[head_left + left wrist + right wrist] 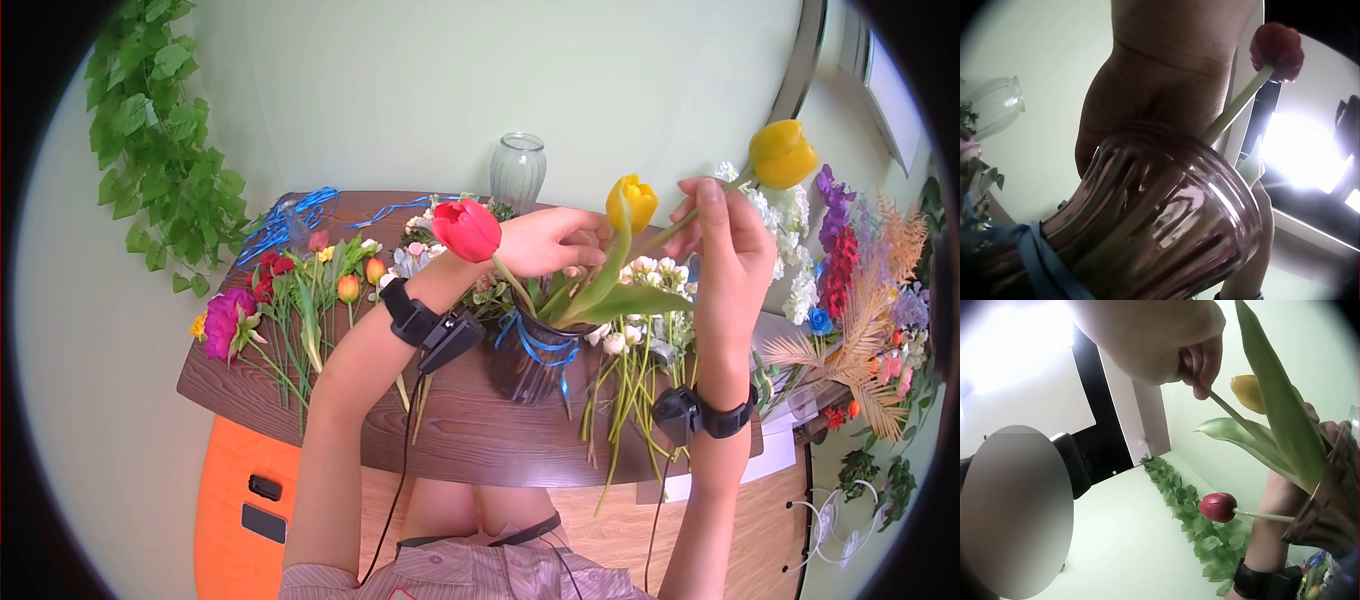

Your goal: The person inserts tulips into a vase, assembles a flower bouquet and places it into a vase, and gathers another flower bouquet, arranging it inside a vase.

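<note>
In the head view, a dark ribbed glass vase (pixel 528 372) with a blue ribbon holds a red tulip (pixel 466 230) leaning left, a yellow tulip (pixel 632 203) and broad green leaves. My right hand (pixel 735 250) pinches the stem of another yellow tulip (pixel 783 155), up and right of the vase. That stem slants down toward the leaves in the right wrist view, below my right fingers (pixel 1202 375). Bent over the vase mouth, my left hand (pixel 555 240) has its fingers beside the nearer yellow tulip; whether they grip its stem is unclear. The left wrist view shows the vase rim (pixel 1229 187) close up.
Behind the vase stands a clear glass vase (pixel 518 172). Assorted flowers (pixel 300 290) lie on the table's left side, with blue ribbon (pixel 300 222) behind. White flowers with long stems (pixel 630 400) lie right of the vase; colourful flowers and dried leaves (pixel 860 340) stand farther right.
</note>
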Demonstrator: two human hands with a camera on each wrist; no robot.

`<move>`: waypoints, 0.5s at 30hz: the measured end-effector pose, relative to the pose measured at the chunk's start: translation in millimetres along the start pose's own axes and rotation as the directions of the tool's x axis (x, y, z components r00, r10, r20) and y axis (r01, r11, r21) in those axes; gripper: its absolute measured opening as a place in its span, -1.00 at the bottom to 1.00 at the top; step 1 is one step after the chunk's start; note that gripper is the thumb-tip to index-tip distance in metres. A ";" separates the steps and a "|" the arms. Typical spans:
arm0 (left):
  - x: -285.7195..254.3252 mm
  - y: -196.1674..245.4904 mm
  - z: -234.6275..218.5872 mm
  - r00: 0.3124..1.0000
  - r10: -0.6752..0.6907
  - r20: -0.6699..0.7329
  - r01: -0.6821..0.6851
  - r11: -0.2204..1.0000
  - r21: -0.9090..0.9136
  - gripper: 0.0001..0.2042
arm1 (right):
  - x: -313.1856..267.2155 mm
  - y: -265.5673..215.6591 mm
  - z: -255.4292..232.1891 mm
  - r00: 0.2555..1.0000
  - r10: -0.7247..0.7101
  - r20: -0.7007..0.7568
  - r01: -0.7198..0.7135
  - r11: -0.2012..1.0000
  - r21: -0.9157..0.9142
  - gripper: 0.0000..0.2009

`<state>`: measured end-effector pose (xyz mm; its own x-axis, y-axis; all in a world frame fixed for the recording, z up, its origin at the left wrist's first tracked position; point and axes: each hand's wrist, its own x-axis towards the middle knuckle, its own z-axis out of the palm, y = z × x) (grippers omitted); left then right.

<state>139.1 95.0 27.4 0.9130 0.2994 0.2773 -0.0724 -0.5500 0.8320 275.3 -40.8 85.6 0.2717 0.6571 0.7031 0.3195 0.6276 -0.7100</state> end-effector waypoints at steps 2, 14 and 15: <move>0.6 -1.1 0.3 0.998 0.039 -0.042 -0.040 0.999 -0.036 -0.82 | -1.4 -1.1 0.5 1.000 -0.009 0.003 0.009 1.000 0.010 -0.74; -3.2 9.0 2.7 0.999 -0.028 -0.020 0.029 0.999 0.020 -0.73 | 5.6 -24.3 -1.2 0.989 -0.143 -0.036 0.143 0.990 -0.013 -0.74; -4.1 10.1 1.9 0.999 -0.036 -0.029 0.036 0.999 0.000 -0.73 | 5.3 -23.5 -0.5 0.988 -0.150 -0.030 0.150 0.988 -0.028 -0.75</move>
<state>135.3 86.7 33.8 0.9027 0.3418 0.2612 -0.0396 -0.5386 0.8417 269.7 -52.3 106.0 0.2477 0.5424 0.8028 0.3820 0.7068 -0.5954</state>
